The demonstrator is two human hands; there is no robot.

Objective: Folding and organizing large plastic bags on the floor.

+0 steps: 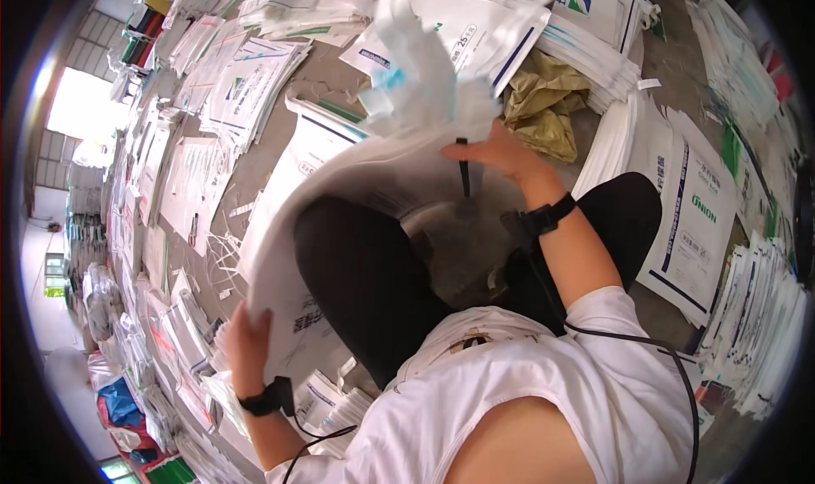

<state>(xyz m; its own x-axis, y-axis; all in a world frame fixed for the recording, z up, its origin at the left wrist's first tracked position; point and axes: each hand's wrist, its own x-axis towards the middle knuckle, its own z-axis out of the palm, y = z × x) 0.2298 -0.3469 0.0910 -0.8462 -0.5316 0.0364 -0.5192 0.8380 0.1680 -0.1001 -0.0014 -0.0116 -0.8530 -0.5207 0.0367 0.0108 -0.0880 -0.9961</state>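
Littered floor (671, 85); curled hands (248, 344) (503, 153) grip sack (373, 166).

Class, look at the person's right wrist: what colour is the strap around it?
Black; the strap shows best in the head view.

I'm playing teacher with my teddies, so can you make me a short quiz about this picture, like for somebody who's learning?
1. True or false: the left hand holds the slim black tool.
2. What colour is the crumpled material beyond the right hand? A) red B) olive-brown C) blue
3. What does the left hand touch?

Key:
1. False: the tool is at the right hand.
2. B.
3. The edge of the large white sack.
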